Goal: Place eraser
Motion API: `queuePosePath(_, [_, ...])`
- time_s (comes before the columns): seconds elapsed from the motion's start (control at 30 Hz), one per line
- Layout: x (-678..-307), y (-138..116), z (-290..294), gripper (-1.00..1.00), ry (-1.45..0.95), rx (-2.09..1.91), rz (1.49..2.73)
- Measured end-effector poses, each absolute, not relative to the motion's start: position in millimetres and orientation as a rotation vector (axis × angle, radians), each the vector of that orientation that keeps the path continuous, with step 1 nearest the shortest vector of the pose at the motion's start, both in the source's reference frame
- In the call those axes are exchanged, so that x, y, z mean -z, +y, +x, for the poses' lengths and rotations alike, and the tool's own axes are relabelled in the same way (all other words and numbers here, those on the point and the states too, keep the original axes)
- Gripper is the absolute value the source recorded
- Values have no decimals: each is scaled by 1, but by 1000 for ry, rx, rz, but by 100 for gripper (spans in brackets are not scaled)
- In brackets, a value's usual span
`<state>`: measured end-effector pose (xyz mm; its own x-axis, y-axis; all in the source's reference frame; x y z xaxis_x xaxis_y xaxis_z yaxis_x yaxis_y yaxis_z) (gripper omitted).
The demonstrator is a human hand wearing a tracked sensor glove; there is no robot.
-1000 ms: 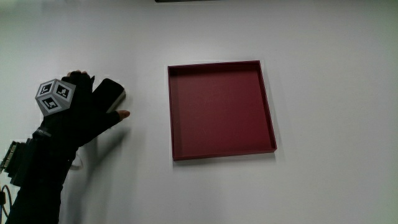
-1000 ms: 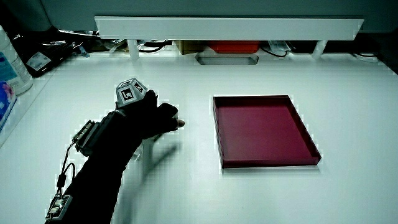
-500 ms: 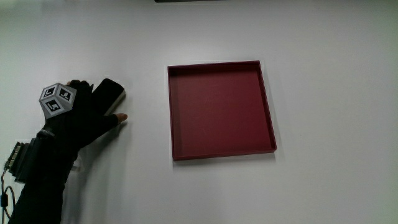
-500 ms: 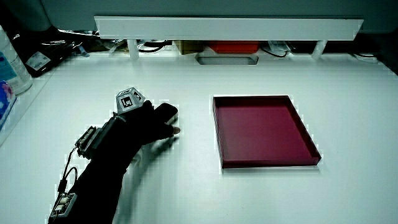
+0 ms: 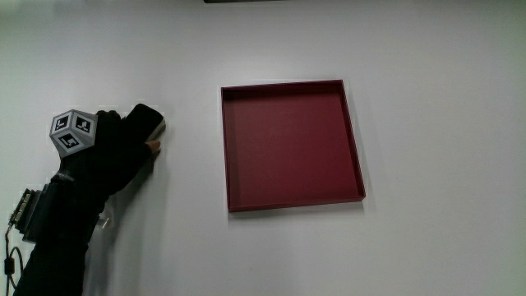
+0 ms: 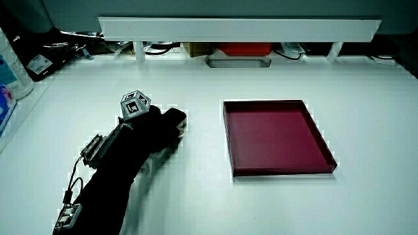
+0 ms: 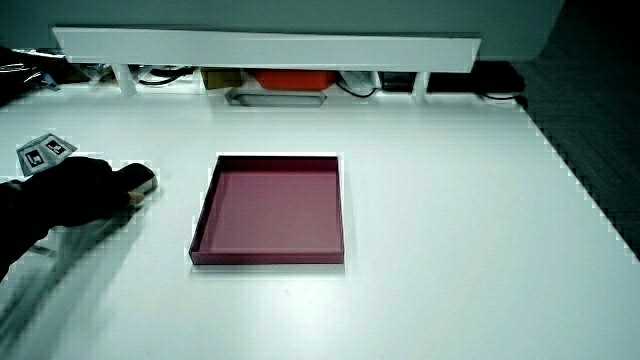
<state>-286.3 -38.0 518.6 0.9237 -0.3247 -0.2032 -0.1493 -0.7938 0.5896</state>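
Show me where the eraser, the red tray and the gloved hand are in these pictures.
eraser [image 5: 148,120], main view, on its dark top near the end that sticks out past the fingers.
red tray [image 5: 290,146], main view, on its bare floor.
hand [image 6: 151,126], a side view, on the back of the glove.

The hand [image 5: 111,152] has closed: its thumb, earlier stretched toward the tray [image 5: 292,200], now presses the eraser [image 5: 146,119].
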Motion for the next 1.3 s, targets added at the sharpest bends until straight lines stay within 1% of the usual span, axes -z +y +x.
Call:
queuePosePath(0.17, [-520, -36, -287, -100, -340, 411, 2511])
queuePosePath(0.23, [-521, -35, -289, -100, -339, 418, 2527])
queuePosePath(0.43, [-506, -36, -282, -100, -292, 438, 2559])
queuePosePath(0.47, [-498, -37, -278, -100, -276, 447, 2570])
queuePosePath(0.5, [-498, -37, -278, -100, -284, 420, 2578])
queuePosePath(0.57, [-489, -38, -272, -100, -264, 441, 2572])
queuePosePath(0.67, [-474, -41, -260, -100, -238, 451, 2595])
queuePosePath(0.77, [-457, -44, -243, -100, -178, 443, 2619])
queuePosePath(0.8, [-445, -44, -234, -100, -143, 483, 2636])
queuePosePath(0.87, [-441, -45, -225, -100, -114, 457, 2641])
queuePosePath(0.9, [-434, -46, -219, -100, -67, 546, 2637])
queuePosePath(0.97, [-424, -48, -205, -100, -52, 495, 2659])
queuePosePath(1.0, [-421, -49, -199, -100, -28, 536, 2651])
queuePosePath(1.03, [-422, -49, -195, -100, -12, 499, 2653])
queuePosePath(1.07, [-425, -50, -190, -100, -32, 513, 2686])
queuePosePath(1.23, [-416, -51, -163, -100, -18, 560, 2643])
queuePosePath(1.3, [-423, -53, -155, -100, 82, 552, 2658])
